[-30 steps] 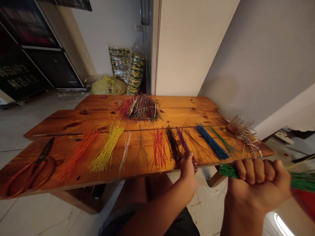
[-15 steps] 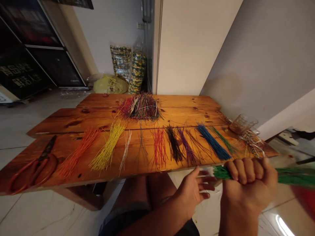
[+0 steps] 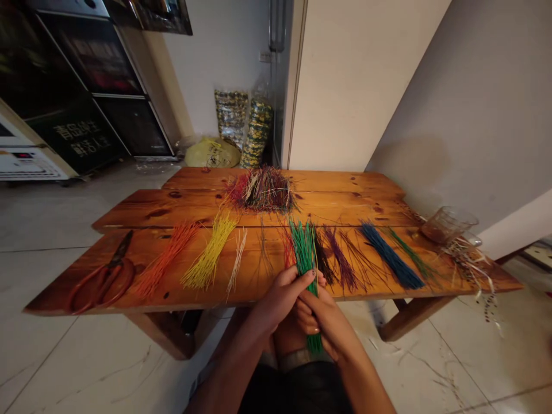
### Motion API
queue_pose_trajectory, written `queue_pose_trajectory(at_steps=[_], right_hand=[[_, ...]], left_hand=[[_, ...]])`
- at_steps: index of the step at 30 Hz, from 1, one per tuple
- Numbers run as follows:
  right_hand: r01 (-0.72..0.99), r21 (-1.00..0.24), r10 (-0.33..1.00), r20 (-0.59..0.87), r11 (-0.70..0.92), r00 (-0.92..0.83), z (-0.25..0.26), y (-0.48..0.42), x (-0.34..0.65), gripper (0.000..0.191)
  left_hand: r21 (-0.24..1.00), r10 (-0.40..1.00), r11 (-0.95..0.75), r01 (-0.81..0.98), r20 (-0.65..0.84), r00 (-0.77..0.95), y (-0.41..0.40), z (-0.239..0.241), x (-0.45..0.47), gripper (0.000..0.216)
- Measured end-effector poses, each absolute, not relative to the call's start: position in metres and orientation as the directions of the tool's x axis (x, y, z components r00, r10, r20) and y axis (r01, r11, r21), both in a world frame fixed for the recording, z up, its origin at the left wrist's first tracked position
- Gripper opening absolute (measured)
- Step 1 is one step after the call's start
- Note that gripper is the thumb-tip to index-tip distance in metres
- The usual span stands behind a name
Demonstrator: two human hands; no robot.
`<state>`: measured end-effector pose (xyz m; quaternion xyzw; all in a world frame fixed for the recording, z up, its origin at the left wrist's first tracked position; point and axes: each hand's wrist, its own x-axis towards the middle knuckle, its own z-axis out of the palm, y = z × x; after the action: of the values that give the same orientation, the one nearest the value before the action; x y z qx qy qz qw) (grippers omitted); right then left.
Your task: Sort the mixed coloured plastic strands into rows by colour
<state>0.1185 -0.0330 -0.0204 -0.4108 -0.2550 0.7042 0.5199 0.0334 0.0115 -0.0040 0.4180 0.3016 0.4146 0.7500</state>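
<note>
Far L, a pair of scissors w/ red loop handles lies on the orange-varnished plank table, dark blades pointing away, apart from the strands. Next come thin strands laid in separate strips, prob to keep colours apart: orange strands, yellow strands, a sparse white group, a sparse grey-brown group, then red strands. Behind these, near the far edge, sits a mixed multicoloured heap, apparently unsorted. Centre front, the L hand is closed round the upper part of a green strand bundle, and the R hand is closed round it lower down. Both grip it near upright, tips above the table's near edge, lower end below the hands, so it's held off the wood, not resting on it. To the R lie black strands, purple strands, blue strands & a thinner green strip. Far R, a glass cup stands beside a pale tangle of strands.
</note>
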Motion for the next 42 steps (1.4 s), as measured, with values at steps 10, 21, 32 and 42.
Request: queue_pose_trajectory(at_steps=[10,21,32,42], right_hand=[[-0.479,-0.816,0.946,-0.261,-0.324,-0.194,-0.016,-0.039,0.123,0.033],[-0.468,-0.83,0.951,-0.238,-0.304,-0.196,-0.013,-0.043,0.124,0.033],[-0.331,-0.91,0.951,-0.167,-0.25,-0.259,-0.013,-0.045,0.125,0.048],[0.068,-0.997,0.994,-0.034,-0.027,-0.106,-0.007,-0.039,0.123,0.042]], left_hand=[[0.934,0.893,0.237,-0.267,-0.102,0.438,0.009,-0.009,0.031,0.024],[0.948,0.904,0.224,-0.226,-0.115,0.412,0.005,-0.005,0.024,0.03],[0.961,0.928,0.22,-0.17,-0.152,0.341,0.004,-0.008,0.02,0.03],[0.915,0.963,0.225,-0.335,-0.157,0.218,0.004,-0.011,0.017,0.033]])
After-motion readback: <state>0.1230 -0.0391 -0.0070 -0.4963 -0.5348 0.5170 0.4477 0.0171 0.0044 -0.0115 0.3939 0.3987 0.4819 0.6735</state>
